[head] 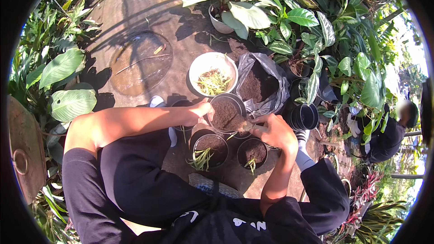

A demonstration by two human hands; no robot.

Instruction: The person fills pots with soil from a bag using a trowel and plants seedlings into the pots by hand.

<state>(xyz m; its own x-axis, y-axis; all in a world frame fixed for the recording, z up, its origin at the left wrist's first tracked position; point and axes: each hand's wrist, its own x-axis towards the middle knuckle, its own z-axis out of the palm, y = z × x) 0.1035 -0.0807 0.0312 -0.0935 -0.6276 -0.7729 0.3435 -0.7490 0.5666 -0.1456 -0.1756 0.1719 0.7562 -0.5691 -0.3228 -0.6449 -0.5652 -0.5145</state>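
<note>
My left hand (200, 112) grips the left rim of a black plastic plant pot (244, 105) filled with brown soil (226, 113). At the pot's lower right side, my right hand (275, 131) pinches a small pale brown piece (244, 127); its exact kind is unclear. Closer to my body stand two more soil-filled black pots, one on the left (210, 145) and one on the right (252, 152). Each has a narrow-leaved green plant leaning over its near rim. Other pots are partly hidden under my hands.
Beyond the held pot are a white bucket (200, 61) of green cuttings (214, 82) and an open grey plastic bag (283, 84) of soil. Stacked black pots (305, 117) stand right. Leafy plants line both sides. Another person (383, 139) is at far right.
</note>
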